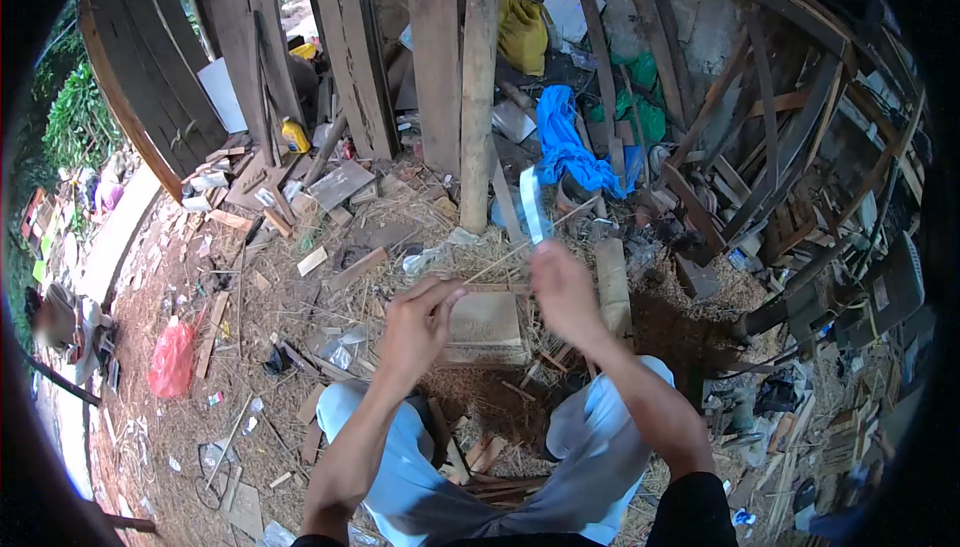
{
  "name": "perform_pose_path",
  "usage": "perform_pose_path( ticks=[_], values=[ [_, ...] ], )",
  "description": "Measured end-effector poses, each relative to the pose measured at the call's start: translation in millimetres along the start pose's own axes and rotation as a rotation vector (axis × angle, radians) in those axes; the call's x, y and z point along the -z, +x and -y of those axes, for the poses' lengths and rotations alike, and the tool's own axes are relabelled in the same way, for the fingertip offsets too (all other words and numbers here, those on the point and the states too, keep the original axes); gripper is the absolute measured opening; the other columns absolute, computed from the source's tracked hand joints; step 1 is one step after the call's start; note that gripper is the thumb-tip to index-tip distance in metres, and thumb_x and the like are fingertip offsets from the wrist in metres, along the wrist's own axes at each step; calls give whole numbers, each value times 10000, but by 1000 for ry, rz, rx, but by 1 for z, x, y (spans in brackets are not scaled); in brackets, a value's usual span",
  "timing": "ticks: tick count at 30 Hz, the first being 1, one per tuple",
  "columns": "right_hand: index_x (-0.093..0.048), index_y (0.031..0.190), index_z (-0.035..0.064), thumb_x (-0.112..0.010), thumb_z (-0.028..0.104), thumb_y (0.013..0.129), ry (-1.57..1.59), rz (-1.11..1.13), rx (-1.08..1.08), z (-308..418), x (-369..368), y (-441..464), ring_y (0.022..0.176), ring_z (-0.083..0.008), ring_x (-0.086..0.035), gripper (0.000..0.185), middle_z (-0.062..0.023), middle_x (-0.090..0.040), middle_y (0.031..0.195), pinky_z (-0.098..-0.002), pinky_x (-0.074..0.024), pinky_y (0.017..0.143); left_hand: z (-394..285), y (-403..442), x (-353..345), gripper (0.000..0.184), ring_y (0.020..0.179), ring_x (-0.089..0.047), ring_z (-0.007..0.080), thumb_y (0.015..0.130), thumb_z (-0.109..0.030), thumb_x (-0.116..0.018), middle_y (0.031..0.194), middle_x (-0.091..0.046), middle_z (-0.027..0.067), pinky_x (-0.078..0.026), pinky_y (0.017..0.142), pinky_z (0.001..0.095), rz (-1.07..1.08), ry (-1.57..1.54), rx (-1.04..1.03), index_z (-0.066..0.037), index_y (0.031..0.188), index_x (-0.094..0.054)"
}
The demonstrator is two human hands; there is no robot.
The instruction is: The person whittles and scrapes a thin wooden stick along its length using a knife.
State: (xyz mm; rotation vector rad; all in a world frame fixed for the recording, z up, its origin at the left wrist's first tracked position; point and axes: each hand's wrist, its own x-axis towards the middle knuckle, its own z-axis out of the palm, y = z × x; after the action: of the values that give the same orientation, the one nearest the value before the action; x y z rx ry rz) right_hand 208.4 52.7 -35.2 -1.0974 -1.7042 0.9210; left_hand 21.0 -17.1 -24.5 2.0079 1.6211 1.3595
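My right hand (567, 292) is closed around the handle of a knife (535, 209), its broad, bright blade pointing up and away from me. The handle is hidden in my fist. Between the thumb and fingers of my left hand (416, 327) is the near end of a thin wooden stick (493, 267). The stick slants up to the right and passes behind or against the knife near my right fist; I cannot tell whether they touch. Below and between both hands sits a wooden block (484, 323) with a flat top, in front of my knees.
Wood scraps and shavings cover the ground. A wooden post (477, 97) rises straight ahead, with a blue plastic sheet (570, 137) to its right. A pink plastic bag (172, 357) lies at left. Leaning boards (775, 117) and scrap crowd the right side.
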Motion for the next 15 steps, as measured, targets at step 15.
perform_pose_path(
  ticks=[15],
  values=[
    [-492, 834, 6, -379, 240, 969, -303, 142, 40, 15, -19, -10, 494, -199, -487, 294, -91, -475, 546, -359, -380, 495, -2, 4, -9, 143, 545, -483, 235, 812, 4, -602, 722, -557, 135, -404, 526, 307, -34, -1, -44, -1, 947, -650]
  ],
)
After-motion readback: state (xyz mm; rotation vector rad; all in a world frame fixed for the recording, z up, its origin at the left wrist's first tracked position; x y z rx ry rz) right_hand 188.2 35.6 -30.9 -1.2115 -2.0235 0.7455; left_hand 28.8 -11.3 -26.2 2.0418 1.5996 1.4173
